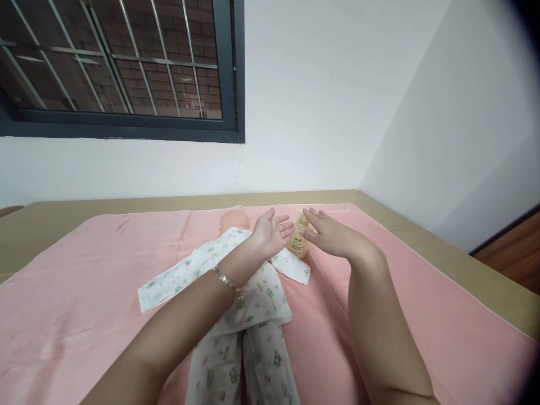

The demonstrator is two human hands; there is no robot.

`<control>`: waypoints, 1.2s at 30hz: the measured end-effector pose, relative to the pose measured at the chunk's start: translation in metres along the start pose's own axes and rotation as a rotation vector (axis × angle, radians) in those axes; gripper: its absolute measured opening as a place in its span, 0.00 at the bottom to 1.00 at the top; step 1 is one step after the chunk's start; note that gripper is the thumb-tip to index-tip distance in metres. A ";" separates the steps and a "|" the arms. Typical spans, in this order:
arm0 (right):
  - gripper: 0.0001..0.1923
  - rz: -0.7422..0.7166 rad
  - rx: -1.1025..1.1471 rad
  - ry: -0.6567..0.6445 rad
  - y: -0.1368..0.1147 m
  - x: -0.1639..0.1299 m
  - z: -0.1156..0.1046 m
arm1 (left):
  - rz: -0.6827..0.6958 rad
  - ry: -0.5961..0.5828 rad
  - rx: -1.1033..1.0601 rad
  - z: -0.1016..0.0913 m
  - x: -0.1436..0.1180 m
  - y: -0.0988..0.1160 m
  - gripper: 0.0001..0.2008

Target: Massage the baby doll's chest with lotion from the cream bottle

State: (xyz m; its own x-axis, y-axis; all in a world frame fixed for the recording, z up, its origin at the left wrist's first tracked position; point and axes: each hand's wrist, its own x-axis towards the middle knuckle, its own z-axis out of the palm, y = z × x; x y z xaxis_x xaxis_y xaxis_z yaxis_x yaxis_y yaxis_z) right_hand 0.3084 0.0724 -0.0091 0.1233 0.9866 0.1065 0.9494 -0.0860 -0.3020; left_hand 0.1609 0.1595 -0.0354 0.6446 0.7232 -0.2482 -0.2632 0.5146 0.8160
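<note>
1. Left hand (270, 232): open, palm up, fingers spread toward 2 o'clock, gripping nothing. It hovers over the doll's shoulder, its fingertips just beside the bottle. A beaded bracelet (228, 280) sits on the wrist.
2. Right hand (331, 233): open and flat, fingers pointing to 10 o'clock, holding nothing. Its fingertips are at the bottle's top; contact cannot be told.
3. Pump bottle (298, 241): small, amber, clear plastic with a printed label, standing upright on the blanket between the 2 hands, at 3 o'clock from the doll's head. Long axis vertical; the pump head is up and largely hidden behind the right fingers, so which way the nozzle faces cannot be told.
4. Handling, as a judgement: light, rigid enough to grip, likely slick if any contents are on the outside, and easy to tip on soft bedding. The best hold looks like a wrap round the body below the pump, with 1 hand steadying the base.
5. Baby doll (236, 281): lies on its back, head toward 12 o'clock, legs toward 6 o'clock, dressed in a white printed suit, soft cloth.
6. Pink blanket (84, 292): covers a tan mattress (464, 253).
7. Barred window (118, 62): at 11 o'clock.
</note>
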 end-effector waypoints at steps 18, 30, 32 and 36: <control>0.29 -0.100 -0.031 0.030 -0.005 0.019 0.017 | -0.024 0.118 -0.303 0.021 0.026 0.014 0.27; 0.31 -0.023 -0.197 -0.016 -0.046 -0.016 0.005 | -0.224 0.026 -0.243 -0.043 -0.088 -0.017 0.25; 0.30 -0.106 -0.210 0.000 -0.063 -0.027 0.008 | -0.197 0.064 -0.247 -0.047 -0.100 -0.012 0.24; 0.29 -0.508 -0.134 0.039 -0.111 -0.048 0.034 | -0.099 -0.040 -0.287 -0.046 -0.121 0.009 0.25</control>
State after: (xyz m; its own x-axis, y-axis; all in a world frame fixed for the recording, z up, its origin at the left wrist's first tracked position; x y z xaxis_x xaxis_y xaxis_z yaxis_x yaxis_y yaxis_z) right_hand 0.1871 0.0392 -0.0125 -0.3539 0.9030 0.2437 0.9206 0.3823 -0.0797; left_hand 0.0472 0.0979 -0.0217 0.7034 0.6472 -0.2939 -0.3857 0.6949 0.6069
